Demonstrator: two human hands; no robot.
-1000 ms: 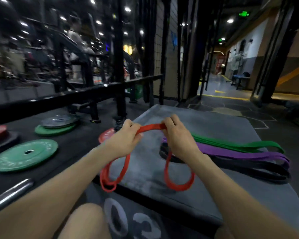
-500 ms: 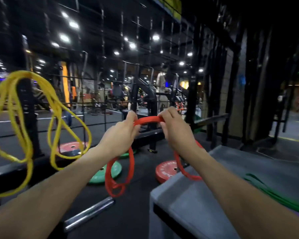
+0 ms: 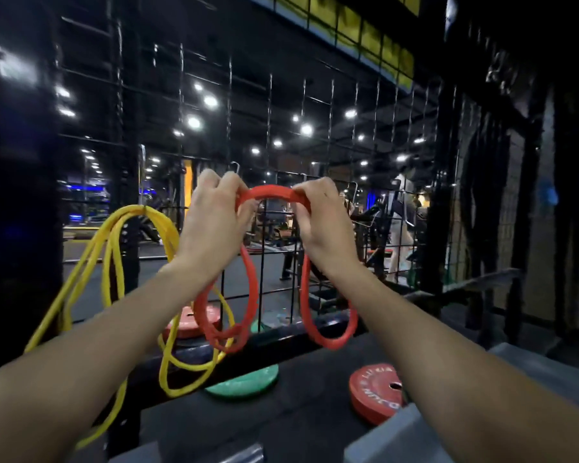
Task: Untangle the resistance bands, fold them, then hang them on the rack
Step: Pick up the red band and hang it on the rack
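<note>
Head view: a folded red band [image 3: 270, 194] is gripped at its top bend by the left hand [image 3: 211, 225] and the right hand [image 3: 321, 225], held near each other with its loops hanging below. A wire hook [image 3: 236, 166] on the grid rack [image 3: 375, 105] is seen just above the left hand, the nearer one. The rubber looks smooth and flat. A yellow band [image 3: 137, 242] is already hung leftward.

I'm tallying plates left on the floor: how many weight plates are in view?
3: a red plate lower right, a green plate at centre, and another red plate behind the yellow band. Others may be hidden.
</note>
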